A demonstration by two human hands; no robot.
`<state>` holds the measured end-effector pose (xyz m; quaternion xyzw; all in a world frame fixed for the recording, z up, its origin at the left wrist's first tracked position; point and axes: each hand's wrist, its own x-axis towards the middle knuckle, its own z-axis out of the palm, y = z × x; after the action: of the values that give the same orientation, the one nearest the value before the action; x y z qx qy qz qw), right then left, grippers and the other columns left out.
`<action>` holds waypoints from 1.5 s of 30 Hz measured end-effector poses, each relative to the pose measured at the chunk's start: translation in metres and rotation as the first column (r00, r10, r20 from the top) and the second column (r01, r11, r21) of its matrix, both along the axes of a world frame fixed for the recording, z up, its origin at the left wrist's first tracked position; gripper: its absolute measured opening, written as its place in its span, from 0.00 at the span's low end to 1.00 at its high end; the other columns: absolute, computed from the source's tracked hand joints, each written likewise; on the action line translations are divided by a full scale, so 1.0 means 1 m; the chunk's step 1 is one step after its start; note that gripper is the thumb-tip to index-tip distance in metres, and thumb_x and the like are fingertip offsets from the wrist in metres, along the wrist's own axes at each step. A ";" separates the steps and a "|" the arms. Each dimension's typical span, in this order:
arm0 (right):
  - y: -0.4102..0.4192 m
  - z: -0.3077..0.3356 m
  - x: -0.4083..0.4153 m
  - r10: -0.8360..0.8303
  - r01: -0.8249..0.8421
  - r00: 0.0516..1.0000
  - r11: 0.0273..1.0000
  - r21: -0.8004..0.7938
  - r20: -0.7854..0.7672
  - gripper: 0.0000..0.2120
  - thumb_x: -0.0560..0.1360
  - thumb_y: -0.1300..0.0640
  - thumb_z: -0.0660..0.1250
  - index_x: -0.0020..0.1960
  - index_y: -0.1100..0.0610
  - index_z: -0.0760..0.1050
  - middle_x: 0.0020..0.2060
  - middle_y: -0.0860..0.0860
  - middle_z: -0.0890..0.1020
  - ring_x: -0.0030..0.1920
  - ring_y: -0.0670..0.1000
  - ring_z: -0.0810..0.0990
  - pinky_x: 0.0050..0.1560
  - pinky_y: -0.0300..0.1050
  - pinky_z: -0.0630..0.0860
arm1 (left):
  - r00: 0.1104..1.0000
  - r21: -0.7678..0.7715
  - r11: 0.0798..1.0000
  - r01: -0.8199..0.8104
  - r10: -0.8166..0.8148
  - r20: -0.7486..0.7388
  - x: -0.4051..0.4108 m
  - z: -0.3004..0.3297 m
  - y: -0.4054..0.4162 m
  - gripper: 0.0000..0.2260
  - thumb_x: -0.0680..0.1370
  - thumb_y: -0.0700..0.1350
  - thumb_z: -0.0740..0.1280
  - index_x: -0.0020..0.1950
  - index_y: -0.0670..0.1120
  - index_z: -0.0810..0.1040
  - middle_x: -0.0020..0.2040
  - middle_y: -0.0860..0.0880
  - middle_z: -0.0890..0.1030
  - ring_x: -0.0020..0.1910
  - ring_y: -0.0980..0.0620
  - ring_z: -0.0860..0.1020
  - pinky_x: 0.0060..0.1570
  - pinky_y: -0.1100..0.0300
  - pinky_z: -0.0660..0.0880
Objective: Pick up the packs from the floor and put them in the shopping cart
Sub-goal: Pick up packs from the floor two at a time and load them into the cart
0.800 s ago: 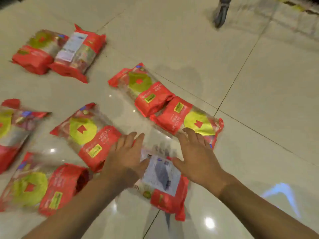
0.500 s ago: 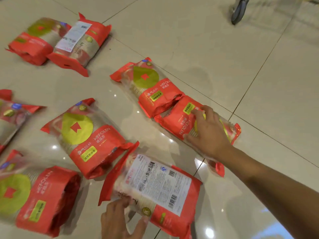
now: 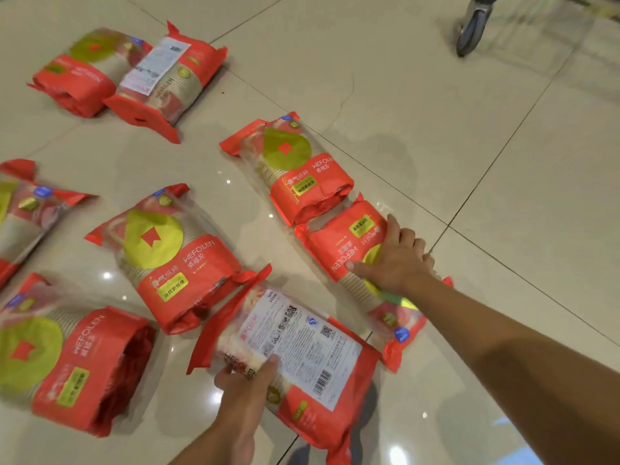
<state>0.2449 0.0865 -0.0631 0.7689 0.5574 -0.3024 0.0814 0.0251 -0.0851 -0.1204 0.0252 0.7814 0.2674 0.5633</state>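
Several red and clear packs of paper cups lie on the tiled floor. My left hand (image 3: 246,385) grips the near edge of a pack lying label-side up (image 3: 302,350). My right hand (image 3: 397,260) is wrapped over the middle of another pack (image 3: 345,245) just to the right, fingers around it. Other packs rest close by: one at the centre (image 3: 174,256), one behind my right hand (image 3: 298,169), one at the lower left (image 3: 67,360). Of the shopping cart, only a wheel (image 3: 471,26) shows at the top right.
Two more packs lie side by side at the far left (image 3: 127,72), and another is cut off by the left edge (image 3: 23,213). Bare beige tile stretches to the right and towards the cart wheel.
My right hand left the label-side-up pack, reached right and closed over the neighbouring pack. My left hand slid back to the labelled pack's near edge and gripped it. The view shifted closer.
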 end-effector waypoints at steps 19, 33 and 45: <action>-0.078 -0.032 0.056 -0.549 0.485 0.660 0.833 -0.267 -0.513 0.42 0.62 0.48 0.85 0.66 0.52 0.63 0.56 0.54 0.80 0.54 0.56 0.83 0.49 0.53 0.83 | 0.975 0.174 0.968 0.181 -0.200 0.095 -0.007 0.014 0.050 0.28 0.67 0.40 0.81 0.63 0.43 0.74 0.50 0.42 0.87 0.42 0.42 0.88 0.37 0.50 0.84; -0.099 0.094 0.074 -0.444 0.486 0.519 0.856 -0.175 -0.730 0.33 0.65 0.46 0.83 0.66 0.55 0.76 0.55 0.55 0.88 0.51 0.54 0.89 0.48 0.49 0.85 | 0.949 0.349 0.882 0.316 -0.298 -0.107 -0.013 0.164 0.065 0.20 0.68 0.45 0.81 0.56 0.46 0.79 0.48 0.46 0.88 0.43 0.45 0.88 0.48 0.44 0.84; -0.047 0.644 0.099 -0.363 0.675 0.514 0.730 0.105 -0.777 0.37 0.67 0.47 0.82 0.68 0.47 0.66 0.55 0.48 0.84 0.53 0.52 0.86 0.58 0.58 0.82 | 0.904 0.563 0.708 0.426 -0.361 -0.231 0.025 0.696 0.166 0.35 0.63 0.53 0.83 0.66 0.48 0.73 0.53 0.50 0.86 0.53 0.48 0.85 0.60 0.45 0.78</action>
<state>0.3440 0.0392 0.5811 0.7214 0.3284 -0.4649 -0.3944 0.0504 0.0811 0.5758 0.3824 0.6599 0.3729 0.5284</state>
